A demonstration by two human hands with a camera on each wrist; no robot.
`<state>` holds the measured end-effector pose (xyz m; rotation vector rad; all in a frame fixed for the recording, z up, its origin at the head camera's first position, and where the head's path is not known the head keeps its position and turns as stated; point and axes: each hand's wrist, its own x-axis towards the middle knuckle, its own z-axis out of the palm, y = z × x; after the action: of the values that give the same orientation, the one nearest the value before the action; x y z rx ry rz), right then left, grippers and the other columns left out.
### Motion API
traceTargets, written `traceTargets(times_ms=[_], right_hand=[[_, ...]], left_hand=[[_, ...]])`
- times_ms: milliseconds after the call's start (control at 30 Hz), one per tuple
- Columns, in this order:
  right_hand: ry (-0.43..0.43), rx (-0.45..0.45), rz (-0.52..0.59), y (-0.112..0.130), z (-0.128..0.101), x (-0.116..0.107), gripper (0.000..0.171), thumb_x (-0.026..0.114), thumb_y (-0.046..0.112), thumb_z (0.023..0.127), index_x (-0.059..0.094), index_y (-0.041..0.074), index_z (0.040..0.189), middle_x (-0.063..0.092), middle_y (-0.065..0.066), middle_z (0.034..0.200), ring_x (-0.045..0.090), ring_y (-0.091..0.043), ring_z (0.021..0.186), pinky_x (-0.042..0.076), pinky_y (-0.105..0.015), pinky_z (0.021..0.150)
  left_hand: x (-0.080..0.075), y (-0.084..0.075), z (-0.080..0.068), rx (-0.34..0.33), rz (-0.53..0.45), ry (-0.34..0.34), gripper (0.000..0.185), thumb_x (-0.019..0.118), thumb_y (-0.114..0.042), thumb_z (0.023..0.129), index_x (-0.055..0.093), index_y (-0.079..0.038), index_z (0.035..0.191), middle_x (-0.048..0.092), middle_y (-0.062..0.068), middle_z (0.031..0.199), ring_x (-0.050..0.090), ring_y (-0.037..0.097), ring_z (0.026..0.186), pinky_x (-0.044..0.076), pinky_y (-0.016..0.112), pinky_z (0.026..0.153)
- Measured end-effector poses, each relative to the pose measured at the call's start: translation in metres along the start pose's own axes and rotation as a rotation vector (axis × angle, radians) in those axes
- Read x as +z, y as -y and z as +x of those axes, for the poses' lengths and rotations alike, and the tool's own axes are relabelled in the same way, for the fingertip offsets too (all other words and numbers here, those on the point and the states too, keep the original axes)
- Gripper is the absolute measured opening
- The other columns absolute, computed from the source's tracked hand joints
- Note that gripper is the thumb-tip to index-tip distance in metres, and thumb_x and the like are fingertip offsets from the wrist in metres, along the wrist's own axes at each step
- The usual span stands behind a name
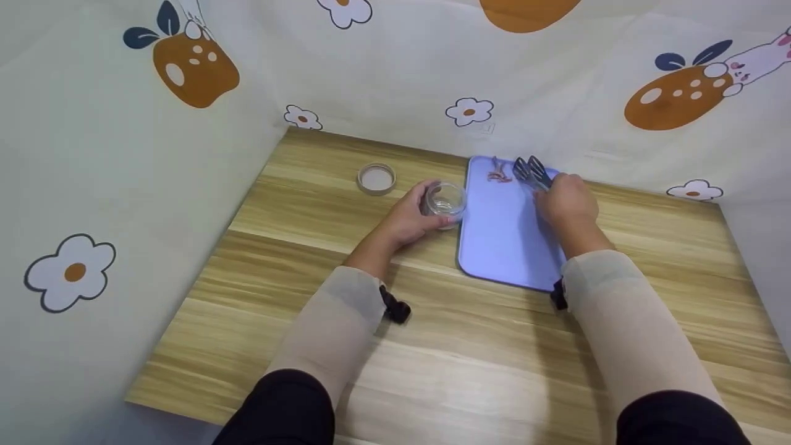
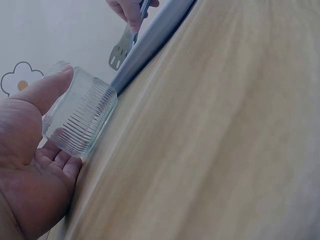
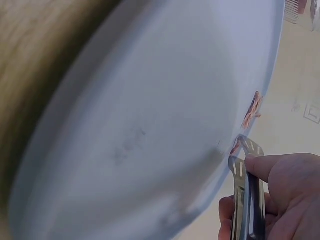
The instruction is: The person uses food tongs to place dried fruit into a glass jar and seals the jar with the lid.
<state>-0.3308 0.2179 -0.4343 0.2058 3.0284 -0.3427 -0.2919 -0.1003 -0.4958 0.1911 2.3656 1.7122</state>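
Tongs (image 1: 532,173) in right hand (image 1: 567,201) — jar (image 1: 444,203) in left hand (image 1: 408,217).

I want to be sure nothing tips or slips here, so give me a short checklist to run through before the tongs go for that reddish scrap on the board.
1. Glass jar steadied: ok, the left hand grips it on the table, beside the board's edge.
2. Jar open: ok, its lid lies apart on the table.
3. Tongs in hand: ok, the right hand holds them.
4. Reddish scrap within reach: ok, it lies at the far end of the blue board, next to the tong tips.
5. Scrap already pinched: not ok, the tips are beside it.
6. Jar contents: cannot tell.
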Motion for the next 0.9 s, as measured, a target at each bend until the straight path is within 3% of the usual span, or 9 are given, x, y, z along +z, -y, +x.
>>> traceTargets(times_ms=[467, 900], right_hand=[[-0.045, -0.045, 0.033, -0.0036, -0.0029, 0.0012, 0.033, 0.054, 0.023, 0.104, 0.066, -0.004, 0.119, 0.066, -0.031, 0.125, 0.065, -0.049, 0.110, 0.054, -0.065, 0.092], [-0.014, -0.011, 0.101, 0.0006, -0.0045, -0.0047, 0.036, 0.054, 0.024, 0.108, 0.065, -0.001, 0.132, 0.066, -0.024, 0.127, 0.060, -0.040, 0.109, 0.053, -0.060, 0.096]], left_hand=[[-0.0002, -0.0009, 0.0000, -0.012, 0.010, 0.005, 0.095, 0.093, -0.041, 0.083, 0.040, -0.035, 0.162, 0.043, -0.001, 0.170, 0.036, 0.024, 0.161, 0.023, 0.042, 0.136], [-0.0003, 0.0010, -0.0013, 0.047, 0.000, 0.005, 0.091, 0.092, -0.034, 0.086, 0.042, -0.026, 0.162, 0.048, 0.004, 0.166, 0.040, 0.023, 0.158, 0.026, 0.039, 0.135]])
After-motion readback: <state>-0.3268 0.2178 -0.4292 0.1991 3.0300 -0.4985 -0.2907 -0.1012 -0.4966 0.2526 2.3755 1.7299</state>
